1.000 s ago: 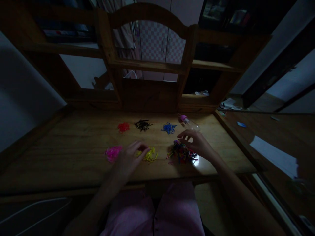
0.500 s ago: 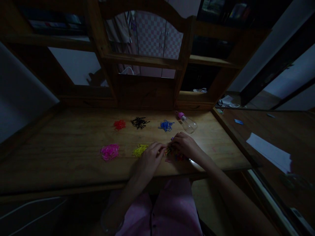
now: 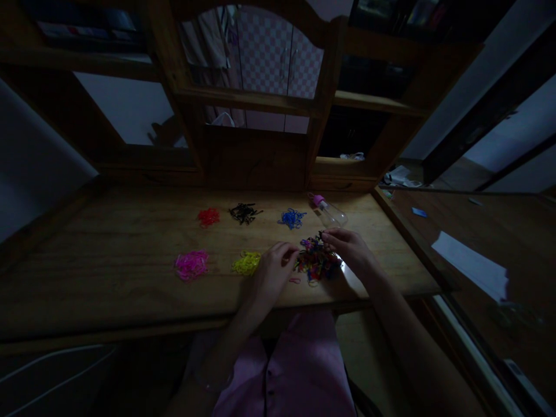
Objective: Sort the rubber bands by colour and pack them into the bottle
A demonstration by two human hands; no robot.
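Note:
A mixed heap of small coloured rubber bands (image 3: 318,262) lies on the wooden desk between my hands. At its left edge is my left hand (image 3: 278,263), thumb and fingers pinched together; what they hold, if anything, is too small to make out. My right hand (image 3: 345,240) is at the heap's upper right, its fingertips closed on a dark rubber band (image 3: 321,234). Sorted by colour, further piles lie around: yellow bands (image 3: 246,263) partly behind my left hand, pink bands (image 3: 191,265), red bands (image 3: 209,217), black bands (image 3: 245,214) and blue bands (image 3: 292,218).
A clear bottle with a purple cap (image 3: 332,214) lies on its side behind the heap. Wooden shelving (image 3: 256,156) rises at the desk's back. On the brown surface to the right are white papers (image 3: 471,263) and a small blue card (image 3: 419,212).
My right hand has moved right and slightly up, off the middle of the mixed heap, so more of the heap shows. My left hand stays near the heap's left edge. The view has shifted slightly.

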